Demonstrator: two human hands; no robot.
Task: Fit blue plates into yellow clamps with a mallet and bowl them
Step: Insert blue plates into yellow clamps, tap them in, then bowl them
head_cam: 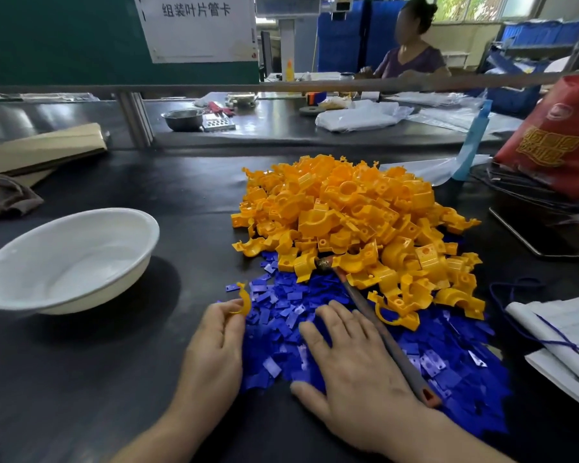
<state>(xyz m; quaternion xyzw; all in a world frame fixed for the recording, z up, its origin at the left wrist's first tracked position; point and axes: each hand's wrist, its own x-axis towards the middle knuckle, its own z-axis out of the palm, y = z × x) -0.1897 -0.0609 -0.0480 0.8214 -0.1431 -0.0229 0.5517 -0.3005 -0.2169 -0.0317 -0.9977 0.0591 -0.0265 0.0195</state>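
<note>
A big heap of yellow clamps [355, 222] lies on the black table, with a spread of small blue plates [448, 369] in front of it. My left hand [214, 349] pinches one yellow clamp [244, 300] at the left edge of the blue plates. My right hand [351, 365] lies flat, fingers straight, on the blue plates. The mallet [381, 332] lies beside my right hand, its head tucked among the clamps and its handle running toward me. The white bowl [24, 282] stands at the left and looks empty.
Papers with a blue cord [562, 339] lie at the right; a red bag [555, 135] stands behind them. Folded cardboard [41, 148] and a cloth sit at far left. Beyond a rail, a steel bowl [183, 118] and a seated person [411, 58].
</note>
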